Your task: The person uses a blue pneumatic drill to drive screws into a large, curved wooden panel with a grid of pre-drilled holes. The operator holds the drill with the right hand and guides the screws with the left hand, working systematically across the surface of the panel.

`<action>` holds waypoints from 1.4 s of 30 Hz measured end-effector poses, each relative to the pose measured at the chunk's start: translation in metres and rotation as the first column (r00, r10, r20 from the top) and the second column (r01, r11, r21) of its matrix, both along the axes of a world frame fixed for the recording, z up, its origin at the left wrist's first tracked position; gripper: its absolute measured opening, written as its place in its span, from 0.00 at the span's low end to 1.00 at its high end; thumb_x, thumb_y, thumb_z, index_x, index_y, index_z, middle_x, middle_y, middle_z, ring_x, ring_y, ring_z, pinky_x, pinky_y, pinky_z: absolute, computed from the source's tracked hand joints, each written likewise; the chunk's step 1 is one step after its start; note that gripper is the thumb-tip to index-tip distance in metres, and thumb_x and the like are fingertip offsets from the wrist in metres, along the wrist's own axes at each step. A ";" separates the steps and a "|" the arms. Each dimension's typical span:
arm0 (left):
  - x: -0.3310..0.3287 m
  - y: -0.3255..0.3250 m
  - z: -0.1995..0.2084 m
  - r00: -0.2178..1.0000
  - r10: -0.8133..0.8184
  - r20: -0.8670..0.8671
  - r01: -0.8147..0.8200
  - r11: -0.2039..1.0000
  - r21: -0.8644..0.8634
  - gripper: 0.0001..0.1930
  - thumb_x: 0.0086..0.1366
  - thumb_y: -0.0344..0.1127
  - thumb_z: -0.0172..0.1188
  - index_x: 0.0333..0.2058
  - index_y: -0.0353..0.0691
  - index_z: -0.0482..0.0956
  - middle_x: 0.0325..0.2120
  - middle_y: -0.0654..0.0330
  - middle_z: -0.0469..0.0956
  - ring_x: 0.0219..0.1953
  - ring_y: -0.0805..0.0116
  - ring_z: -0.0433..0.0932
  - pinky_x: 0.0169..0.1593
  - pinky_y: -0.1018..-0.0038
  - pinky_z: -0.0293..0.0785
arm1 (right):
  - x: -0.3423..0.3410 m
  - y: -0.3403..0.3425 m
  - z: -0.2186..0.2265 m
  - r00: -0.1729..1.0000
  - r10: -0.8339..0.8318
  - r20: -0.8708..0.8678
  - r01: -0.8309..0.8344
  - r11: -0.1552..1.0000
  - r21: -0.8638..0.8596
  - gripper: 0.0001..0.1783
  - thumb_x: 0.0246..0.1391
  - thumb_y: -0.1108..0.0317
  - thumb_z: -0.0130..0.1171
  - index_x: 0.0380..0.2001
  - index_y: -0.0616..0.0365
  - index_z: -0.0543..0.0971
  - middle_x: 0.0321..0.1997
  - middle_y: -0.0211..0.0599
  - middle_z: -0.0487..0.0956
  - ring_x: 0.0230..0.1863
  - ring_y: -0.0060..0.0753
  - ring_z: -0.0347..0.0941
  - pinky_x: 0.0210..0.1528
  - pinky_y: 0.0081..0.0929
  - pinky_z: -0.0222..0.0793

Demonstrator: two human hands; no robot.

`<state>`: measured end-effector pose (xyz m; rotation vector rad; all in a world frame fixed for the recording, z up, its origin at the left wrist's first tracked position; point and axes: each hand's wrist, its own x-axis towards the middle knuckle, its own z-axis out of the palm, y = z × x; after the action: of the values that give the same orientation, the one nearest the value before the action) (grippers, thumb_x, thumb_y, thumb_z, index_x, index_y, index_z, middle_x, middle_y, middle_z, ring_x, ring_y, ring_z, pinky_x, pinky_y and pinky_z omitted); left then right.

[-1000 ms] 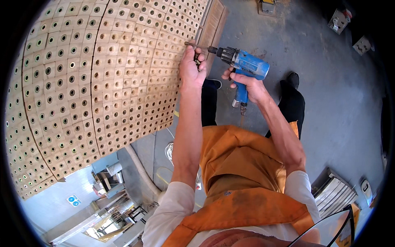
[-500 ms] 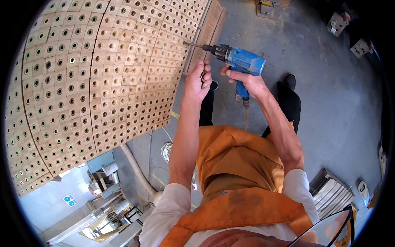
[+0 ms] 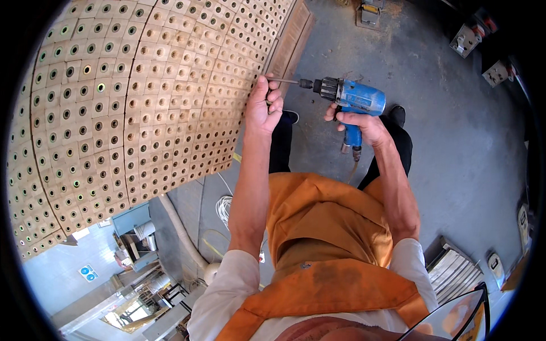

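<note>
A blue power driver (image 3: 364,98) sat in the right hand (image 3: 368,128), its bit (image 3: 286,81) aimed at nine o'clock.
Beyond the orange apron (image 3: 335,227), toward twelve o'clock, the right hand wrapped the handle (image 3: 352,136), which dropped toward six; the driver's long axis ran from just past three to just past nine. On its nine o'clock side the left hand (image 3: 264,111) curled, thumb and forefinger at the bit's tip; what it gripped, if anything, could not be told. Past it stood holed wooden blocks (image 3: 176,119); grey floor (image 3: 455,153) lay beyond.
</note>
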<state>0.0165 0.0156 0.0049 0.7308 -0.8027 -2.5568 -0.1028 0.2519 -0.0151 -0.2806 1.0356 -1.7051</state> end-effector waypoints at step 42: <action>0.040 0.025 -0.030 0.978 -0.032 0.205 0.039 0.999 -0.031 0.13 0.68 0.39 0.54 0.47 0.39 0.72 0.29 0.65 0.72 0.23 0.80 0.67 0.18 0.86 0.59 | 0.022 -0.045 0.006 0.986 -0.103 -0.128 0.103 0.995 -0.006 0.14 0.51 0.70 0.62 0.42 0.58 0.77 0.40 0.35 0.81 0.46 0.33 0.77 0.43 0.31 0.71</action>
<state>0.0569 0.0410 -0.0254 0.9888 -0.9296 -2.5208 -0.0804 0.2065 -0.0095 -0.3445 1.1624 -1.7984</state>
